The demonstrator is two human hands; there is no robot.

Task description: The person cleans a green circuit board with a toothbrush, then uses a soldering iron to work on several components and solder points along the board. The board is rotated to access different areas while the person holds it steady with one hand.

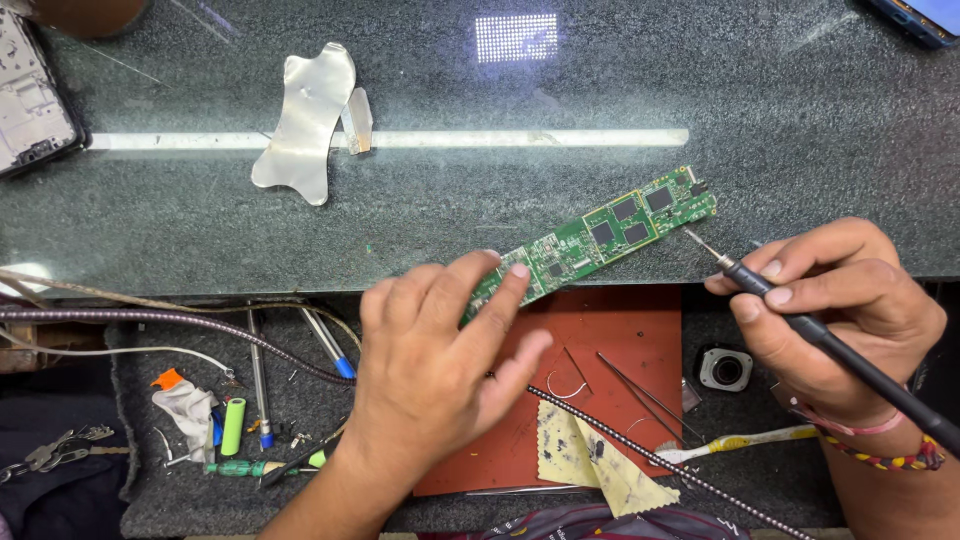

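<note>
View from above of a repair bench, seen by a person working with two bare hands. One long, narrow green circuit board [600, 235] lies slantwise across the front edge of a dark stone counter [800, 130], its upper end toward the right. Four dark square chips are visible near that end. The left hand [440, 350] rests on the board's lower end, fingers spread loosely and fingertips pressing the board down. The right hand [835, 305] pinches one black pen-shaped soldering iron [800, 315] between thumb and fingers, like a pencil; its fine tip hangs just beside the board's upper end, not touching it.

Below the counter lies one red mat [610, 340]. On it are one pair of thin tweezers [640, 395] and one yellowish stained cloth [590, 455], crossed by a braided cable [660, 455]. Right of the mat sit one small round camera module [724, 368] and one toothbrush [735, 442] with a yellow and white handle.

On the counter are one shiny metal opening pick [300, 125] and a long white strip [500, 138]. One opened phone frame [35, 100] shows at the left edge, and the corner of one blue device [925, 18] at the top right.

At lower left lie two blue-tipped pens [328, 345], one green cylindrical battery [233, 425], one green-handled screwdriver [240, 467] and a bunch of keys [60, 445]. No containers are in view.
</note>
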